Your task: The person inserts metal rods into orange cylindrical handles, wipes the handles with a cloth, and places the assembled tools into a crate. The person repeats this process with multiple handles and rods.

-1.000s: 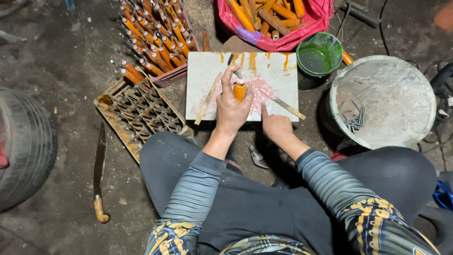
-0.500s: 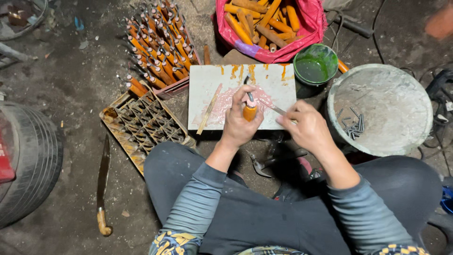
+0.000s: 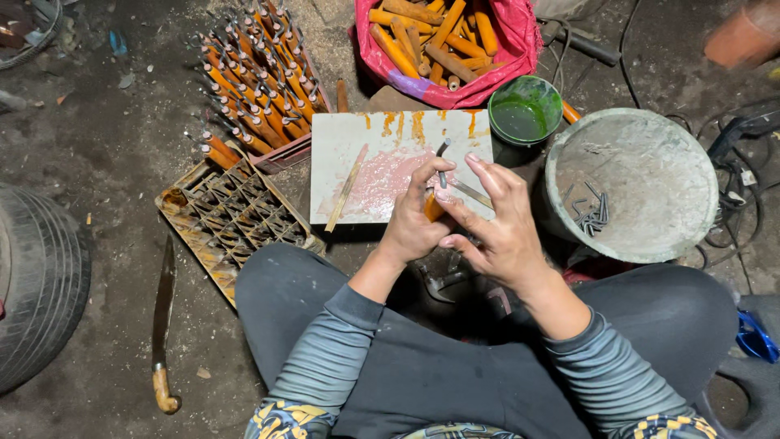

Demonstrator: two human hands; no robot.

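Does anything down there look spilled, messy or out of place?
Yes. The white board has orange drips along its top edge and a pink smear in the middle. A long knife lies loose on the dirt floor beside the crate.

Grey ribbed sleeves cover both forearms to the wrists. Patterned yellow-and-dark fabric shows at the elbows. Dark trousers cover the legs.

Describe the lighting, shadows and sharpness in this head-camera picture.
Head view: light falls brightest on the white stained board and both hands, left hand and right hand; the dirt floor's edges and the black rubber tyre sink into shadow; focus stays sharp, no motion blur.
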